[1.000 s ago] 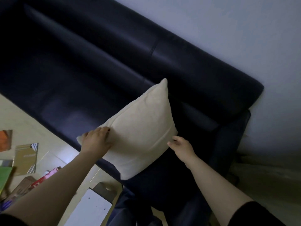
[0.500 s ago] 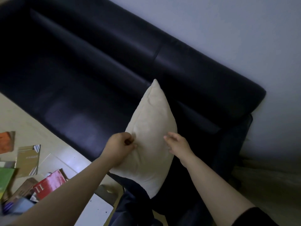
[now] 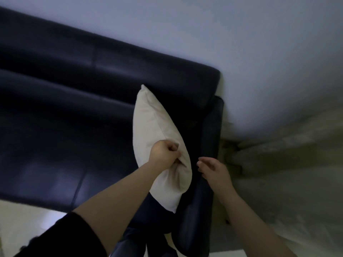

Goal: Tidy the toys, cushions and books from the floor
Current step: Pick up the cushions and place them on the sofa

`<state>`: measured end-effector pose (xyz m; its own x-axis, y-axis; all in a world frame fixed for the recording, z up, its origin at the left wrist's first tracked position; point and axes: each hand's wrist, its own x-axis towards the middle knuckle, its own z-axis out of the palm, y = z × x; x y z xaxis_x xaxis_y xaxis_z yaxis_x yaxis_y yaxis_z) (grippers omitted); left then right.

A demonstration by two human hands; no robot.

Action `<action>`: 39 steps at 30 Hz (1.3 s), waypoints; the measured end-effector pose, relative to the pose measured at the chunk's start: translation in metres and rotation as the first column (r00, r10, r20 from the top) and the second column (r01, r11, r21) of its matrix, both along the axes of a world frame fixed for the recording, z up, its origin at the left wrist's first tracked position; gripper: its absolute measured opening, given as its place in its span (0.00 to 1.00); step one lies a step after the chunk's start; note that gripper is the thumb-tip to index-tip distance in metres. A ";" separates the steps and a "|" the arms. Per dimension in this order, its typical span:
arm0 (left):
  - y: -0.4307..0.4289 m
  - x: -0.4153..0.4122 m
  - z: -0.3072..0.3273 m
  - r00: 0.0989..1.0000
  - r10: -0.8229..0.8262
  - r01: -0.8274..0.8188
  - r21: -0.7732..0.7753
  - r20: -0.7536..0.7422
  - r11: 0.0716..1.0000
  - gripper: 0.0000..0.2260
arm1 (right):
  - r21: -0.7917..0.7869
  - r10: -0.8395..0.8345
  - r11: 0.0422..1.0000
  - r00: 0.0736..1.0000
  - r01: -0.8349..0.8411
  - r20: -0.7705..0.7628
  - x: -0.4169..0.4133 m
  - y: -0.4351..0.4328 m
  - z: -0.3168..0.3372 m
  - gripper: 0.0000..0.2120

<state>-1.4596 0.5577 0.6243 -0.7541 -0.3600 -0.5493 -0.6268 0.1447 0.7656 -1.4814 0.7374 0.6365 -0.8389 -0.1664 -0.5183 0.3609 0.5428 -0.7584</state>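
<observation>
— Where's the cushion (image 3: 154, 123)?
— On edge at the sofa's (image 3: 65, 108) right end, against the armrest. My left hand (image 3: 165, 153) bunches its fabric, fingertips buried. My right hand (image 3: 213, 169) sits just beside, loosely curled, holding nothing.

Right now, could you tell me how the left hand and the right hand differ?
The left hand is fisted, gripping the cream cushion by its bunched fabric; the right hand holds nothing. The left hand touches the cushion; the right hand hovers apart beside it, fingers loosely curled. Both reach over the dark sofa.
</observation>
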 end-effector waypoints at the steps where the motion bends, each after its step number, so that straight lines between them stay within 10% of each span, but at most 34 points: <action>1: 0.009 -0.005 -0.002 1.000 0.013 -0.013 0.009 0.015 1.000 0.09 | -0.019 0.000 1.000 1.000 0.000 0.001 0.001 0.007 0.004 0.07; 11: 0.058 -0.021 -0.012 0.994 -0.110 0.109 0.035 0.021 0.993 0.07 | 0.117 0.158 0.981 0.987 -0.155 -0.016 0.024 0.037 0.004 0.18; 13: 0.047 -0.019 -0.007 0.957 -0.279 0.262 -0.171 -0.081 0.950 0.04 | 0.158 0.174 0.974 0.984 -0.164 -0.048 0.025 0.038 0.001 0.18; 17: 0.002 -0.031 -0.007 0.639 -0.769 0.558 -0.701 0.022 0.444 0.19 | 0.166 0.171 0.974 0.983 -0.157 -0.071 0.027 0.037 -0.002 0.17; 19: -0.020 -0.040 -0.009 0.514 -0.791 0.693 -0.703 0.331 0.157 0.26 | 0.186 0.182 0.969 0.980 -0.165 -0.082 0.027 0.036 -0.005 0.17; 23: -0.029 -0.057 -0.007 0.386 -0.753 0.763 -0.643 0.533 -0.064 0.15 | 0.192 0.167 0.971 0.981 -0.146 -0.102 0.030 0.032 -0.006 0.15; 39: -0.103 -0.003 0.015 0.697 -0.705 0.569 -0.700 0.130 0.433 0.09 | 0.215 0.271 0.948 0.951 -0.237 -0.147 -0.006 -0.018 0.004 0.14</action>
<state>-1.4623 0.4543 0.6397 -0.9703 0.0676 -0.2321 -0.0199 0.9345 0.3553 -1.4877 0.7191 0.6409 -0.8611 -0.2970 -0.4128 0.0650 0.7408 -0.6685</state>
